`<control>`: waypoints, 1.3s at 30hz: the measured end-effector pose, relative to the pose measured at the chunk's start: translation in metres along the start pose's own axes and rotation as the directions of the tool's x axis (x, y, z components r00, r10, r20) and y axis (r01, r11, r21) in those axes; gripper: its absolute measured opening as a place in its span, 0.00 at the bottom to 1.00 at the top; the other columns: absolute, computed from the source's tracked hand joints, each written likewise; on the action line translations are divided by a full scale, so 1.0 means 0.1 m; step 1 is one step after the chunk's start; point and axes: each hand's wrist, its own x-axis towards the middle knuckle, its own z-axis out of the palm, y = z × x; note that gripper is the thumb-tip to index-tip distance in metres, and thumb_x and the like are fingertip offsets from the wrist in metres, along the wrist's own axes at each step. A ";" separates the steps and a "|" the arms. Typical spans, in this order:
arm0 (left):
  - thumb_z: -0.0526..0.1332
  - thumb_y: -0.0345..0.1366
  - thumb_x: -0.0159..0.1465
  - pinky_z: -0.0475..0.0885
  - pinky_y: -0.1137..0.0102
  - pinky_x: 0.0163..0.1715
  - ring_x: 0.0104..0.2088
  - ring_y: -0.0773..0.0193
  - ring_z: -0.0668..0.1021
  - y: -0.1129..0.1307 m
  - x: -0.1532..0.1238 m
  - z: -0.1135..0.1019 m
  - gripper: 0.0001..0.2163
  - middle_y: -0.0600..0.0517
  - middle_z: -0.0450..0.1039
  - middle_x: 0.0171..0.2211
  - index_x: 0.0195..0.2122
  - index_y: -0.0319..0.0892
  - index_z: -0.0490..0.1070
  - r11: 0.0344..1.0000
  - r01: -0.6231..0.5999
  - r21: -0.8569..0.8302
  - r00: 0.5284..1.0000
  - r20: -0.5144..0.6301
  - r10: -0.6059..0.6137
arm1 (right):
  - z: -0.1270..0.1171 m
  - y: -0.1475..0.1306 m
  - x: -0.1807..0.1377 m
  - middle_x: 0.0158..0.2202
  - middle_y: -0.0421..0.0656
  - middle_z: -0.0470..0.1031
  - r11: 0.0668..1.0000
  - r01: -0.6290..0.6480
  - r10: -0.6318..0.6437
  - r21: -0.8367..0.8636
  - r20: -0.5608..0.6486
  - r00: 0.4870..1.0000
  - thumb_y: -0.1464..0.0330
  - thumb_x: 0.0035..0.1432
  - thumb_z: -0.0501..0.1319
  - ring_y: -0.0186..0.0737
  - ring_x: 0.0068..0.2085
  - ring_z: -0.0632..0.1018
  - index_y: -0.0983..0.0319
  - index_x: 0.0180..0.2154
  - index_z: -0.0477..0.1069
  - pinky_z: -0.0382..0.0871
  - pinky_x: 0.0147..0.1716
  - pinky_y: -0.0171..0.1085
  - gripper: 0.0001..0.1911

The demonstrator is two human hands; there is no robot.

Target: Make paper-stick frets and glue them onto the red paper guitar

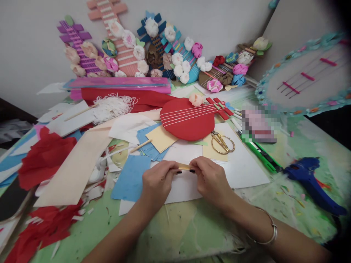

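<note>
Head view — left fingers (172, 165) and right fingers (195, 162) pinching yellowish strip (184, 167), white paper (241, 173) below

The left hand (157, 180) and right hand (212, 179) are bare, as are the left forearm (124, 224) and right forearm (244, 213) for as far as they show. Dark, nearly black polish covers one visible nail (179, 172) on each hand. Around the right forearm hangs a thin, silver-coloured bangle (274, 233), round and loose (one stretch looks thicker and shinier than the rest).
</note>
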 end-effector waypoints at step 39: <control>0.64 0.33 0.54 0.65 0.78 0.17 0.19 0.66 0.78 -0.02 0.08 0.03 0.07 0.48 0.77 0.22 0.25 0.35 0.68 0.201 0.715 -0.670 0.654 0.540 -0.529 | -0.15 0.03 0.14 0.26 0.41 0.73 0.701 -0.484 0.274 0.524 0.428 0.861 0.68 0.51 0.61 0.30 0.25 0.69 0.65 0.31 0.73 0.61 0.23 0.30 0.07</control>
